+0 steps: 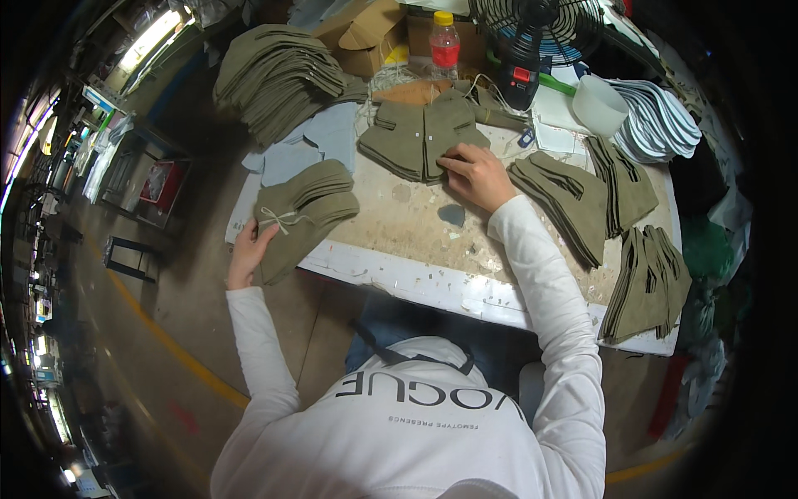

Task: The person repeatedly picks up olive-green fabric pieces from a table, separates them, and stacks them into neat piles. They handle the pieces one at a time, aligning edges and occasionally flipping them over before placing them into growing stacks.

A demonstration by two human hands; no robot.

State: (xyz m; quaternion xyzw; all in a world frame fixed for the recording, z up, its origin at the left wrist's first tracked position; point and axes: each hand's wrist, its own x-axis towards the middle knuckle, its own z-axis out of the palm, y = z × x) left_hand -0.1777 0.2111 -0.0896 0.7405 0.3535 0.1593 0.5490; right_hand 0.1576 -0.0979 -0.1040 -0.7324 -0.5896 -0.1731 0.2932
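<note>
My left hand (pixel 247 252) grips the lower left edge of an olive bundle of cut fabric pieces (pixel 312 195). A pale string tied in a bow (pixel 278 218) binds that bundle, which lies at the table's left edge and partly overhangs it. At the centre, my right hand (pixel 477 175) is curled, its thumb and forefinger pinching the near edge of a stack of olive fabric pieces (pixel 453 125). Beside that lies another olive stack (pixel 395 137), the two meeting along a straight edge. Small white marks show on both. Part of the pinched edge is hidden by my fingers.
Olive stacks (pixel 565 204) line the table's right side, with light blue pieces (pixel 652 121) behind. A tall olive pile (pixel 278 79) stands back left. A bottle (pixel 445 51), a black fan (pixel 553 25) and a white roll (pixel 600 106) are at the back.
</note>
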